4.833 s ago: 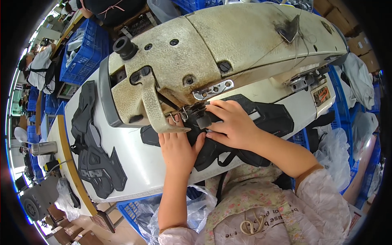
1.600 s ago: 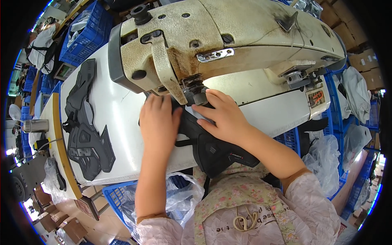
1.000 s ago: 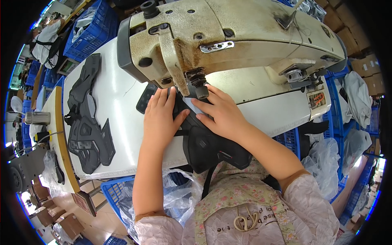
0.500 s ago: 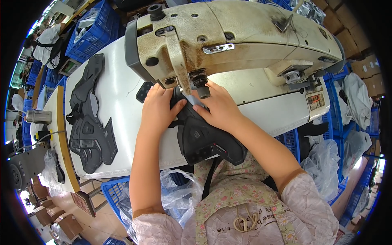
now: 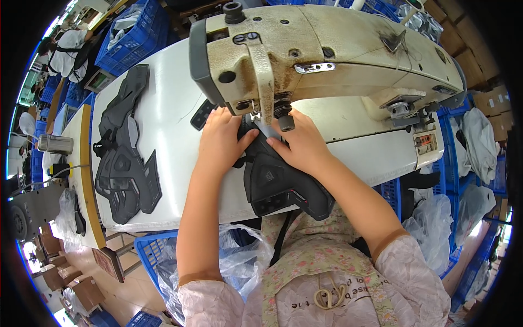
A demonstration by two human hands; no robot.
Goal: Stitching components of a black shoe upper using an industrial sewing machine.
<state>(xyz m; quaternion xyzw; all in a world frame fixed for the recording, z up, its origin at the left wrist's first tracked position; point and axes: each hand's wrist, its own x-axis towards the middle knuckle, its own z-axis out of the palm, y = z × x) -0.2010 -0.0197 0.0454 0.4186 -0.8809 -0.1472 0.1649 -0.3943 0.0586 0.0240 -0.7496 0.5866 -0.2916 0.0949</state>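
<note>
Beneath the head of a cream sewing machine (image 5: 327, 49) lies a black shoe upper (image 5: 272, 177), its lower end hanging over the table's near edge. My left hand (image 5: 222, 139) presses on its left side, thumb bent in toward the presser foot. From the right, my right hand (image 5: 302, 141) grips it, thumb on top close to the needle area. Both hands are closed on the piece, though the machine head hides some of the fingertips. More flat black upper pieces (image 5: 128, 180) lie on the white table at the left.
The white tabletop (image 5: 171, 163) extends around the machine. A blue crate (image 5: 150, 250) with clear plastic bags stands below its near edge. Another blue crate (image 5: 133, 38) sits at the far left, near a person (image 5: 71, 52). Bagged goods (image 5: 433, 223) fill crates at the right.
The whole view has shifted slightly, so the machine and table appear farther right. My hands stay on the shoe upper by the needle, with little visible movement of the piece.
</note>
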